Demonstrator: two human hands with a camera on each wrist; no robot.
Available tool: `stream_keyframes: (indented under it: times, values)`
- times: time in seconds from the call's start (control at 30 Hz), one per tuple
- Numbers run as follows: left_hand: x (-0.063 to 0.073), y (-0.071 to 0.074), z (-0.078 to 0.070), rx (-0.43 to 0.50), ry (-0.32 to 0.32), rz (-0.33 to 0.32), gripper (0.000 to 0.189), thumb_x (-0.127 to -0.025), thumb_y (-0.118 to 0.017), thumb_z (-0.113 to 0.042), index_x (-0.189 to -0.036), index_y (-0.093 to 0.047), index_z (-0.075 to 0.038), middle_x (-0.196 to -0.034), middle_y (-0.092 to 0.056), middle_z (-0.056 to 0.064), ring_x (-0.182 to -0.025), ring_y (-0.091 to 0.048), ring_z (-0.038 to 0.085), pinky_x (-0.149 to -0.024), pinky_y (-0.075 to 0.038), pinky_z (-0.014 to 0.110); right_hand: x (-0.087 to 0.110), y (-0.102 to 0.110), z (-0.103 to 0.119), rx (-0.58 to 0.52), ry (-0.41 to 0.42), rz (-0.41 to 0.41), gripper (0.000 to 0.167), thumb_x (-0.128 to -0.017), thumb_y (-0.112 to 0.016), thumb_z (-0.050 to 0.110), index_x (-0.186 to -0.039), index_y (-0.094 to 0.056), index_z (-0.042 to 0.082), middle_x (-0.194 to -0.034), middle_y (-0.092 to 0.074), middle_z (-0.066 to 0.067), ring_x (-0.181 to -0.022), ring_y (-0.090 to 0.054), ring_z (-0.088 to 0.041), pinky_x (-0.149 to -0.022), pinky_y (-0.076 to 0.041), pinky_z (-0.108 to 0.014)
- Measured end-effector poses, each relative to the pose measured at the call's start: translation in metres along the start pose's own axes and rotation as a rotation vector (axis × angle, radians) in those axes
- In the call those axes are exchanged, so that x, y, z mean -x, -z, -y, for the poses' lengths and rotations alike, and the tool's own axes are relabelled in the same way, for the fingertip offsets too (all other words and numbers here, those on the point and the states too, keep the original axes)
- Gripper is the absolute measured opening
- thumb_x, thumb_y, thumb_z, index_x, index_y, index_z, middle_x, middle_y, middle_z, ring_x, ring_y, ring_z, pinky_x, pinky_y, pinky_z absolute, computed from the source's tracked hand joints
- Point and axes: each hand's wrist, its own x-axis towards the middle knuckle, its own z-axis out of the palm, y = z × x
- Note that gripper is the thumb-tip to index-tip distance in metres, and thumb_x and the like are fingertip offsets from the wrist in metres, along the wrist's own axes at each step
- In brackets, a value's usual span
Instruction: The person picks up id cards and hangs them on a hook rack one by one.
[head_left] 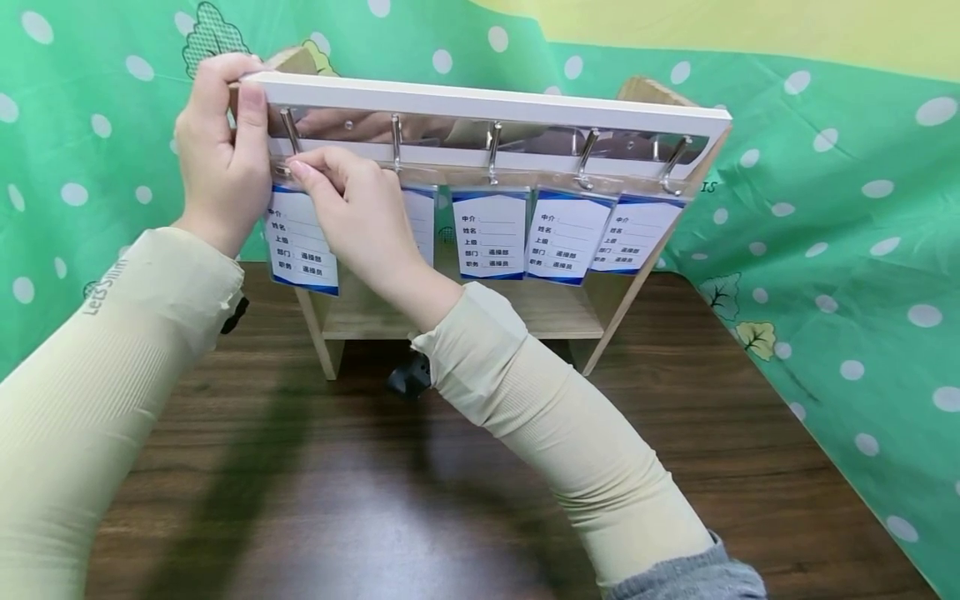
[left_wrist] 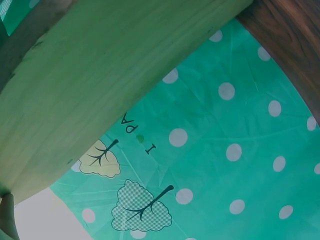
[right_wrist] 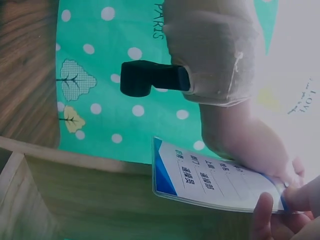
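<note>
My left hand (head_left: 225,150) grips the left end of the white hook rail (head_left: 487,96), thumb on its front. My right hand (head_left: 363,208) pinches the top of the leftmost ID badge (head_left: 300,242), just below the leftmost metal hook (head_left: 288,129). That badge, a clear sleeve over a white card with blue edges, hangs slightly tilted. In the right wrist view, fingers (right_wrist: 265,210) hold the end of the badge (right_wrist: 200,175). A second badge (head_left: 422,221) is partly hidden behind my right hand. Three more badges, among them the middle badge (head_left: 489,233), hang from hooks farther right.
The rail tops a wooden stand with a low shelf (head_left: 465,321) on a dark wood table (head_left: 360,500). A green dotted cloth (head_left: 825,208) covers the wall behind and to the right. In the left wrist view, a wooden panel (left_wrist: 100,75) fills the upper left.
</note>
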Motion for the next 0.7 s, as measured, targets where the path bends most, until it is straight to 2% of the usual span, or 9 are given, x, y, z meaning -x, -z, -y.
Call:
stream_keyframes:
  times: [0.13,0.4,0.7]
  values:
    - [0.0001,0.0005,0.0001,-0.018,-0.005,0.006,0.029,-0.103,-0.045,-0.021,-0.118,-0.058,-0.001,-0.100,-0.056,-0.026,-0.091,-0.051,-0.006,-0.081,-0.037,0.014,-0.0006,0.0002,0.0015,0.007,-0.004,-0.005,0.023,-0.101,-0.056,0.028,-0.113,-0.073,0.017,-0.088,-0.075,0.007,-0.070,-0.055,-0.003,-0.067,-0.042,-0.017]
    - [-0.0001,0.0003,-0.0014,-0.032,-0.005,0.005,0.028,-0.103,-0.045,-0.022,-0.119,-0.059,-0.003,-0.106,-0.062,-0.015,-0.094,-0.051,-0.006,-0.083,-0.037,0.015,-0.0004,0.0006,0.0048,-0.009,-0.016,0.001,0.023,-0.102,-0.055,0.026,-0.114,-0.072,0.015,-0.101,-0.077,0.006,-0.075,-0.063,0.000,-0.069,-0.044,-0.016]
    - [0.0008,-0.0002,-0.0004,-0.049,-0.004,0.003,0.029,-0.103,-0.045,-0.023,-0.120,-0.059,-0.004,-0.115,-0.067,0.001,-0.095,-0.049,-0.007,-0.087,-0.040,0.019,0.0008,-0.0005,0.0066,-0.021,-0.045,-0.012,0.023,-0.102,-0.055,0.026,-0.113,-0.072,0.016,-0.100,-0.077,0.006,-0.077,-0.065,0.001,-0.068,-0.044,-0.014]
